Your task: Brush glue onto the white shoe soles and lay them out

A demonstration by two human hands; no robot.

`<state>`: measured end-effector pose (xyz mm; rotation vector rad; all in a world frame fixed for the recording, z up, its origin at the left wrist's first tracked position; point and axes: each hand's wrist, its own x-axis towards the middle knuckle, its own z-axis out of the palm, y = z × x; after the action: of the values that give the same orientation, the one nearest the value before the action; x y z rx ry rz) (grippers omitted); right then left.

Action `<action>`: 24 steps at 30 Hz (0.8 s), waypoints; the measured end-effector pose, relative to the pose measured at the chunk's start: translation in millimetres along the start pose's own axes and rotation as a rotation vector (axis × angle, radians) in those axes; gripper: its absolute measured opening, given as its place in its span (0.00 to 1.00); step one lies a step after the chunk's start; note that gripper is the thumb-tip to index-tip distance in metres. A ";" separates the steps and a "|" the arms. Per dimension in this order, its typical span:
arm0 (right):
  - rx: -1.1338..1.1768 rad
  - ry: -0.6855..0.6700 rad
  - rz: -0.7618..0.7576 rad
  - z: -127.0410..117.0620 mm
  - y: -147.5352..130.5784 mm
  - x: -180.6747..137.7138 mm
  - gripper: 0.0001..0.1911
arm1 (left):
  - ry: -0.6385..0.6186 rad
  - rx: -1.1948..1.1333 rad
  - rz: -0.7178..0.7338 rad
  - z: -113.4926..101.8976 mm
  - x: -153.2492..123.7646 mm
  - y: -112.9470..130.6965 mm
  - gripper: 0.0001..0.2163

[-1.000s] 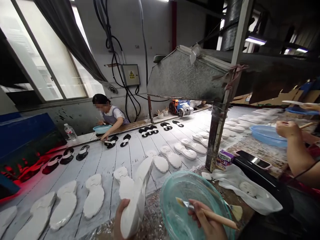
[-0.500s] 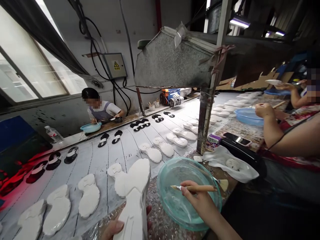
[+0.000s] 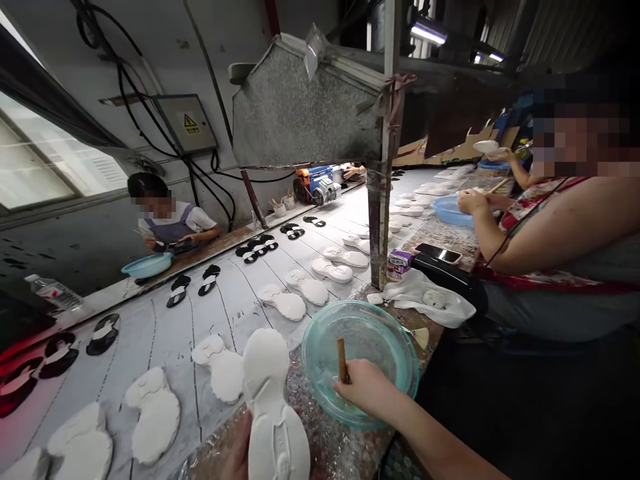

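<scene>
My left hand (image 3: 239,440), partly cut off by the frame's lower edge, is closed round the edge of a white shoe sole (image 3: 277,407), held upright with its moulded face towards me. Over the teal basin (image 3: 313,393), my right hand (image 3: 367,392) grips a brush (image 3: 342,357). The brush's wooden handle points up, and its bristles are hidden below the hand. Whitish clear liquid seems to lie in the basin. Just left of the held sole, another white sole (image 3: 220,373) lies on the pale conveyor belt (image 3: 175,347).
More white soles (image 3: 153,413) and black-and-white soles (image 3: 179,291) lie in rows on the belt. A metal post (image 3: 379,220) stands behind the basin. A flat brush (image 3: 420,337), white plastic bag (image 3: 433,300) and phone (image 3: 439,253) are at right. Co-workers sit across the belt and to my right.
My right hand has turned the brush from lying level to handle-up, lower over the basin. The held sole has tilted more upright, facing me. The whole view has swung to the right.
</scene>
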<state>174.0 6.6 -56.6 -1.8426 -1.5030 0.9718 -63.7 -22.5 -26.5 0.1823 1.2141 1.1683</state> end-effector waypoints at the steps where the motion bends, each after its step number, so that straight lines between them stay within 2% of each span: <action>1: 0.005 0.013 -0.002 -2.7 -0.1 -2.3 0.07 | -0.028 -0.024 -0.039 5.1 -0.5 -5.4 0.20; 4: 0.053 0.045 -0.028 -13.5 0.7 -9.0 0.10 | -0.094 -0.122 -0.073 18.9 -4.5 -18.1 0.17; 7: 0.160 -0.037 -0.077 -18.1 2.9 -14.7 0.11 | -0.095 -0.167 -0.053 29.3 -8.3 -22.7 0.15; 12: 0.415 -0.083 -0.141 -6.0 2.0 -41.8 0.15 | -0.098 -0.195 -0.026 36.3 -6.6 -22.2 0.14; 15: 0.544 -0.083 -0.301 1.2 -3.7 -69.2 0.13 | -0.116 -0.198 -0.036 36.8 -4.5 -21.9 0.14; 19: 0.443 -0.018 -0.576 4.8 -14.8 -91.2 0.09 | -0.146 -0.232 -0.069 37.7 -8.0 -21.2 0.17; 24: 0.375 0.097 -0.591 6.4 -27.1 -77.9 0.07 | -0.220 -0.232 -0.155 33.9 -15.9 -21.7 0.17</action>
<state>145.0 -64.0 -24.6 -1.0738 -1.5463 0.7876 -22.0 -29.4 -17.0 0.0392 0.8769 1.1116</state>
